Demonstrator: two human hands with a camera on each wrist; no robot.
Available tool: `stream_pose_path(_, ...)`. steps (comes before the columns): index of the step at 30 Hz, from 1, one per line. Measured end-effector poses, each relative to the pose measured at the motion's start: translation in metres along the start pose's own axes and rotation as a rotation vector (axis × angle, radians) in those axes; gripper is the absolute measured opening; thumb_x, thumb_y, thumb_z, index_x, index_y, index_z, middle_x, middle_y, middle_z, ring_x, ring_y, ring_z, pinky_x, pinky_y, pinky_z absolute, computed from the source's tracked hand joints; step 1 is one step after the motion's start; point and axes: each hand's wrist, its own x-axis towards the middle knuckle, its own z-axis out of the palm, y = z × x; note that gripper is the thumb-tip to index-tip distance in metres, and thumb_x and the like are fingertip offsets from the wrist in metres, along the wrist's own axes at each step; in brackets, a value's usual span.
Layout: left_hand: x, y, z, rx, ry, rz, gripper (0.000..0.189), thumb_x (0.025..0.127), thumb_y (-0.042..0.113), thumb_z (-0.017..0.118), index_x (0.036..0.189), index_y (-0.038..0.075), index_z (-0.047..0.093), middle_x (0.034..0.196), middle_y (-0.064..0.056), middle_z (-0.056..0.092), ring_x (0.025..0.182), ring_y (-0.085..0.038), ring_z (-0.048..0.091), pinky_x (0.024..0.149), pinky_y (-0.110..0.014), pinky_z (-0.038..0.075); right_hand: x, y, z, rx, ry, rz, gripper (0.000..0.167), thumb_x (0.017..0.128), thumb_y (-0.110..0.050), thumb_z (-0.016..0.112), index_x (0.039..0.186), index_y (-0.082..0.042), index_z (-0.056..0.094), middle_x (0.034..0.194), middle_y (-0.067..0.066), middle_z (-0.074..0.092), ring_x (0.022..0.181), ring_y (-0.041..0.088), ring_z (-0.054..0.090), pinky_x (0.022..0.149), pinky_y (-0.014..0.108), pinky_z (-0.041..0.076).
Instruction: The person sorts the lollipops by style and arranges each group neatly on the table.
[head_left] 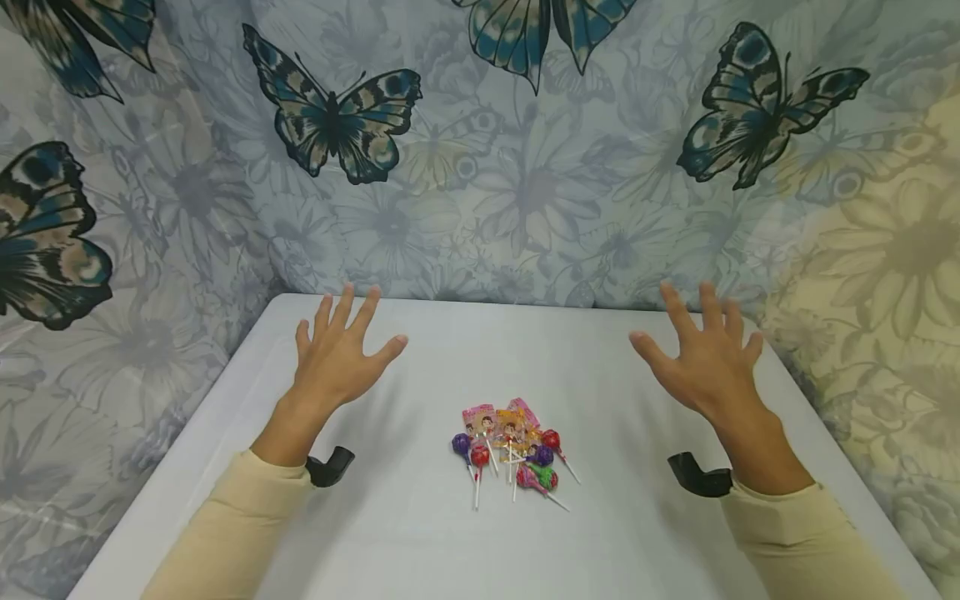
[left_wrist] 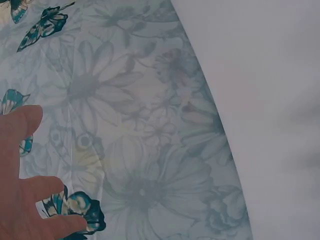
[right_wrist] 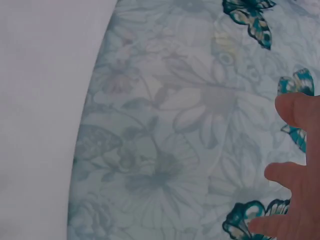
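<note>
Both hands are held up over the white table with fingers spread and nothing in them. In the head view my left hand (head_left: 337,358) is on the left, its thumb pointing inward; my right hand (head_left: 705,362) mirrors it on the right. Between and nearer than the hands lies a small pile of lollipops (head_left: 480,455) with red, purple and green wrappers and white sticks. Pink and orange candy packets (head_left: 510,423) with printed cartoon figures lie at the pile's far side. The wrist views show only parts of the left fingers (left_wrist: 45,187) and right fingers (right_wrist: 285,172).
The white table (head_left: 420,550) reaches back to a wall (head_left: 540,200) covered in flower wallpaper with blue butterflies. Side walls flank the table. A black curved wrist piece (head_left: 330,467) sits at the left cuff, and a similar black piece (head_left: 699,475) at the right cuff.
</note>
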Motion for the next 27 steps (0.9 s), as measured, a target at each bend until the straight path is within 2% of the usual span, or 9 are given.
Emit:
stream_pose_path(11, -0.016, 0.011, 0.013, -0.049, 0.018, 0.017, 0.087, 0.087, 0.075, 0.039, 0.155, 0.023, 0.021, 0.159, -0.011, 0.013, 0.142, -0.039, 0.005, 0.101, -0.070, 0.000, -0.008, -0.016, 0.015, 0.055, 0.087, -0.108, 0.080, 0.091, -0.058, 0.051, 0.153, -0.014, 0.026, 0.156, 0.026, 0.009, 0.137, 0.054, 0.002, 0.094, 0.079, 0.004)
stream_pose_path(20, -0.021, 0.016, 0.027, -0.085, 0.017, 0.034, 0.086, 0.087, 0.074, 0.041, 0.155, 0.025, 0.022, 0.159, -0.009, 0.013, 0.142, -0.039, 0.006, 0.101, -0.070, 0.000, -0.011, -0.029, 0.026, 0.144, 0.160, -0.217, 0.076, 0.090, -0.050, 0.058, 0.151, -0.013, 0.033, 0.154, 0.026, 0.016, 0.137, 0.054, 0.010, 0.098, 0.075, 0.007)
stream_pose_path(27, -0.023, 0.023, 0.043, -0.132, -0.004, 0.054, 0.082, 0.089, 0.070, 0.044, 0.155, 0.025, 0.023, 0.159, -0.008, 0.015, 0.142, -0.039, 0.008, 0.102, -0.069, 0.003, -0.016, -0.036, 0.040, 0.209, 0.194, -0.276, 0.074, 0.087, -0.045, 0.064, 0.148, -0.012, 0.039, 0.153, 0.024, 0.021, 0.135, 0.053, 0.017, 0.095, 0.077, 0.012)
